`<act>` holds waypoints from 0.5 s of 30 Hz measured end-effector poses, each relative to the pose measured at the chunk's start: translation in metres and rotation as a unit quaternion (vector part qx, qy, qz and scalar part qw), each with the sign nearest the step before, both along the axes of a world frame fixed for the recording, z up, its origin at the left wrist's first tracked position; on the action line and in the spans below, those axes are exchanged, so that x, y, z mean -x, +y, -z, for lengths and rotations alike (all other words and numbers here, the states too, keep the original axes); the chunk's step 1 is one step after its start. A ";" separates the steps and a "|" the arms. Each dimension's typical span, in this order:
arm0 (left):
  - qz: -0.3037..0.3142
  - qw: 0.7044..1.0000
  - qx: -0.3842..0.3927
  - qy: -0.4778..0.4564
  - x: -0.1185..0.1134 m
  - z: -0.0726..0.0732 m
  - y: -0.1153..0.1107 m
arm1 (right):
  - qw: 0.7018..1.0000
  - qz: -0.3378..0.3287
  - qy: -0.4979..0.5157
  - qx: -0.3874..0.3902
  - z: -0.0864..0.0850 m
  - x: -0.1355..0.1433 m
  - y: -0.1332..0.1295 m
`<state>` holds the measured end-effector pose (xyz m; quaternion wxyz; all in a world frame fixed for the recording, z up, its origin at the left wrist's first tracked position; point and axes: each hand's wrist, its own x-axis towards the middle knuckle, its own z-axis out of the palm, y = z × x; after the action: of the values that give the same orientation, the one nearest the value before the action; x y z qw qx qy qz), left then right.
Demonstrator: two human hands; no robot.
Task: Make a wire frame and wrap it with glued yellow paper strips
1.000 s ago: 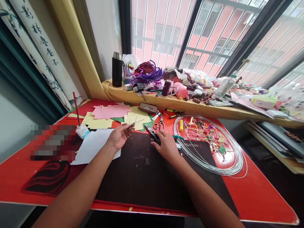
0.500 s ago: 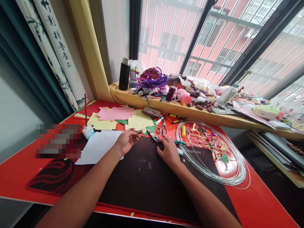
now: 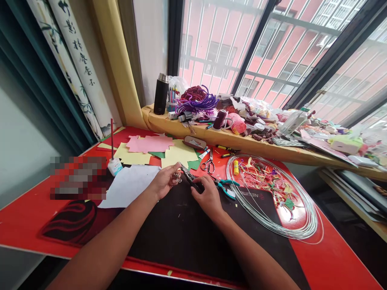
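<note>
Pinching a small bent wire piece (image 3: 178, 177) in the left hand (image 3: 166, 182), at about 11 o'clock from the centre of the black mat (image 3: 181, 229). Looks thin and silvery, curled into small loops near the fingertips; too small to tell full shape. Closed left grip, thumb and fingers pressed together on the wire, with loops poking out toward 3 o'clock.

Gripping black-handled pliers (image 3: 193, 181) in the right hand (image 3: 208, 191), fingers curled partway around the handles. Pointing the pliers' nose to 10 o'clock, right at the wire piece; cannot tell whether touching, or how wide the jaws stand.

Also visible: teal-handled pliers (image 3: 228, 187) at 3 o'clock from the right hand, then, farther out the same way, a large wire coil (image 3: 284, 233) around coloured scraps (image 3: 266, 174), with a yellow glue stick (image 3: 236, 167) near the coil's 10 o'clock side. Scissors (image 3: 211, 166) at 12 o'clock from the right hand. White sheet (image 3: 128, 187) at 9 o'clock from the left hand, pink paper (image 3: 150, 143) at 11.
</note>
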<state>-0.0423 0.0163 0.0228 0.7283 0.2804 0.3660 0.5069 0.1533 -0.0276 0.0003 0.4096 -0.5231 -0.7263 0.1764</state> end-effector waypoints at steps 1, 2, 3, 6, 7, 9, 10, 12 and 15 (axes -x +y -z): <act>0.001 1.000 0.003 0.002 0.001 0.001 0.001 | 1.000 -0.002 0.003 0.000 0.001 0.002 0.000; 0.002 1.000 0.009 0.005 0.001 0.001 0.001 | 1.000 -0.002 0.005 0.000 0.003 0.003 -0.001; 0.003 1.000 0.019 0.009 0.002 0.002 0.002 | 1.000 -0.003 0.007 -0.001 0.003 0.004 -0.002; -0.011 0.999 0.038 0.032 0.004 0.003 0.004 | 1.000 0.000 0.018 -0.003 0.004 0.004 -0.003; -0.007 0.998 0.037 0.043 0.004 0.003 0.004 | 1.000 0.003 0.023 -0.003 0.003 0.003 -0.003; 0.020 0.997 0.019 0.068 0.003 0.005 0.003 | 0.999 0.009 0.032 -0.005 0.002 0.003 -0.004; 0.038 0.996 0.004 0.080 0.003 0.006 0.002 | 0.999 0.008 0.033 -0.007 0.001 0.004 -0.004; 0.061 0.992 -0.023 0.104 0.001 0.008 0.002 | 0.999 -0.001 0.031 -0.013 0.000 0.005 -0.006; 0.055 0.989 -0.037 0.132 0.001 0.012 0.002 | 1.000 -0.009 0.022 -0.021 0.000 0.008 -0.010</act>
<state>-0.0429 0.0183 0.0110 0.6897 0.3908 0.4239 0.4380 0.1458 -0.0373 0.0000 0.4347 -0.5039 -0.7254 0.1759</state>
